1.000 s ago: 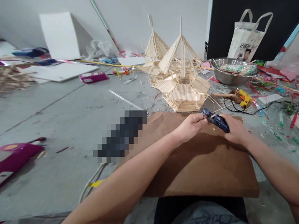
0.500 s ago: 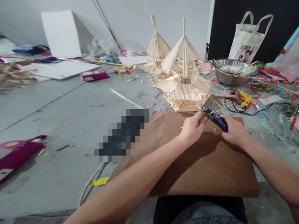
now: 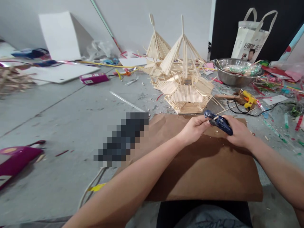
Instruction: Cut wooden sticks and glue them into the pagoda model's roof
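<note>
In my right hand [image 3: 237,131] is a dark blue hand cutter [image 3: 224,124], the fingers wrapped around it over the brown board. A short pale wooden stick [image 3: 215,118] lies across the head of the cutter. My left hand [image 3: 196,129] is closed in a pinch at the stick's near end, its fingertips close against the cutter's dark jaw. Just beyond the hands stands a model building [image 3: 186,95] made of wooden sticks, with a pointed roof frame. Behind it, partly hidden, is a second pointed roof [image 3: 156,47].
Beneath my forearms lies a brown board [image 3: 213,177]. A yellow glue gun [image 3: 249,99] with a black cord rests to the right, near a metal bowl [image 3: 234,77] of wrapped sticks. A blurred dark object [image 3: 123,139] lies left of the board. Purple packs [image 3: 93,78] and scraps litter the floor.
The cutter has turned slightly between my hands, and its dark jaw and the stick show more clearly. My left hand has shifted a little. The whole view has moved slightly.
</note>
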Tool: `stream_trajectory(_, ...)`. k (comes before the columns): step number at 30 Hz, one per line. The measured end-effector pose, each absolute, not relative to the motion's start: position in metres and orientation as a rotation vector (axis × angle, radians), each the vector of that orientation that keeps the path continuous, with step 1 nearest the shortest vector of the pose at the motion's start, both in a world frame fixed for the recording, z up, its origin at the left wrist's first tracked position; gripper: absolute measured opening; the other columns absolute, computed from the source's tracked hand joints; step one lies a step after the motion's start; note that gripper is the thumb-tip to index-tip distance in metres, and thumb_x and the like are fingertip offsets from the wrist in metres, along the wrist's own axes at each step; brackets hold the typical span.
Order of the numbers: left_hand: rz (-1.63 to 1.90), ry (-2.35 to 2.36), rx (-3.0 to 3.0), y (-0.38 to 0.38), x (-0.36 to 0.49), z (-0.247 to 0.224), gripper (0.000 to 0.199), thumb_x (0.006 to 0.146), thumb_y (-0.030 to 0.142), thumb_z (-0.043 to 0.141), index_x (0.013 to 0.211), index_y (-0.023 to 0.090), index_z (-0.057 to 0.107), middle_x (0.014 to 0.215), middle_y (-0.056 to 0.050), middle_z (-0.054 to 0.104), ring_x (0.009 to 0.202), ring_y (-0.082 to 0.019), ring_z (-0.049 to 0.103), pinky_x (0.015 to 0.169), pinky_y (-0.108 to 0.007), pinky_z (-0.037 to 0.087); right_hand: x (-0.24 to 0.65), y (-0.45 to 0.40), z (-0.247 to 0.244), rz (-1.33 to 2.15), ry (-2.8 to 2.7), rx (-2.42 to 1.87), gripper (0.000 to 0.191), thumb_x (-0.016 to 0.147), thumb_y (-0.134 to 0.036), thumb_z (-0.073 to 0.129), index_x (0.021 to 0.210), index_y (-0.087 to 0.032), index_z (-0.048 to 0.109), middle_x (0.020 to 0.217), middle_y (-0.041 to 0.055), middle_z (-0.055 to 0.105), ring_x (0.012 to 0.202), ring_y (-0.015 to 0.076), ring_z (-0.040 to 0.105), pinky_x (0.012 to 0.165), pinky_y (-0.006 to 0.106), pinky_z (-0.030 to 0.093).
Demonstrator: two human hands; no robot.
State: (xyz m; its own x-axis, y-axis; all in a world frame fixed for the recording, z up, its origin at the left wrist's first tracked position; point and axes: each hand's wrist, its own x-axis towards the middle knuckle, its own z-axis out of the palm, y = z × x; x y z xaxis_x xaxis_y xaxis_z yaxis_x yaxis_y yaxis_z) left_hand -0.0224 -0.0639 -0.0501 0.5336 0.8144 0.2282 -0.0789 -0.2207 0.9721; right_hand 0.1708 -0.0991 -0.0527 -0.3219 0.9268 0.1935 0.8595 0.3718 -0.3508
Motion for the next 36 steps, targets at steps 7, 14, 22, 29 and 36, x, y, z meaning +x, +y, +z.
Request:
stream_trajectory(7, 0.889, 0.623, 1.564, -0.0632, -0.0240, -0.0465, 0.047, 0.066, 0.061, 0.054, 0.058, 0.015, 0.054, 0.051, 0.002, 0.043, 0.055, -0.008, 0.039, 0.051, -0.020, 0.033, 0.1704, -0.0999, -0.0528, 0.238, -2.280, -1.593, 0.055, 0.063, -0.017, 0.050, 0.117, -0.018, 0.040, 0.110, 0.0113, 0.056, 0.099, 0.0279, 0.055, 0.080, 0.039, 0.042)
stream_trajectory(14, 0.845, 0.663, 1.565, -0.0625, -0.0249, -0.0465, 0.047, 0.065, 0.062, 0.054, 0.062, 0.015, 0.056, 0.053, 0.001, 0.047, 0.057, -0.009, 0.043, 0.052, -0.021, 0.035, 0.1713, -0.0992, -0.0550, 0.183, -2.266, -1.599, 0.055, 0.060, -0.014, 0.051, 0.115, -0.020, 0.044, 0.103, 0.0098, 0.060, 0.095, 0.0274, 0.057, 0.078, 0.039, 0.043)
stream_trajectory(22, 0.752, 0.584, 1.452, -0.0604, -0.0269, -0.0450, 0.045, 0.065, 0.059, 0.058, 0.065, 0.015, 0.052, 0.041, 0.009, 0.028, 0.038, -0.003, 0.021, 0.040, -0.020, 0.016, 0.1708, -0.1000, -0.0525, 0.187, -2.278, -1.574, 0.052, 0.065, -0.017, 0.052, 0.116, -0.018, 0.044, 0.109, 0.0120, 0.059, 0.097, 0.0281, 0.056, 0.077, 0.040, 0.044)
stream_trajectory(29, 0.754, 0.548, 1.436, -0.0589, -0.0272, -0.0480, 0.045, 0.065, 0.058, 0.059, 0.059, 0.015, 0.045, 0.039, 0.009, 0.027, 0.036, -0.002, 0.020, 0.039, -0.021, 0.014, 0.1728, -0.0987, -0.0548, 0.218, -2.295, -1.545, 0.053, 0.066, -0.020, 0.053, 0.118, -0.019, 0.042, 0.110, 0.0115, 0.057, 0.097, 0.0274, 0.055, 0.078, 0.039, 0.043)
stream_trajectory(36, 0.748, 0.546, 1.454, -0.0585, -0.0273, -0.0475, 0.045, 0.066, 0.058, 0.057, 0.058, 0.016, 0.044, 0.040, 0.009, 0.028, 0.037, -0.003, 0.022, 0.040, -0.021, 0.015, 0.1719, -0.0993, -0.0515, 0.240, -2.309, -1.545, 0.051, 0.067, -0.020, 0.052, 0.117, -0.018, 0.041, 0.107, 0.0111, 0.057, 0.096, 0.0268, 0.056, 0.078, 0.038, 0.042)
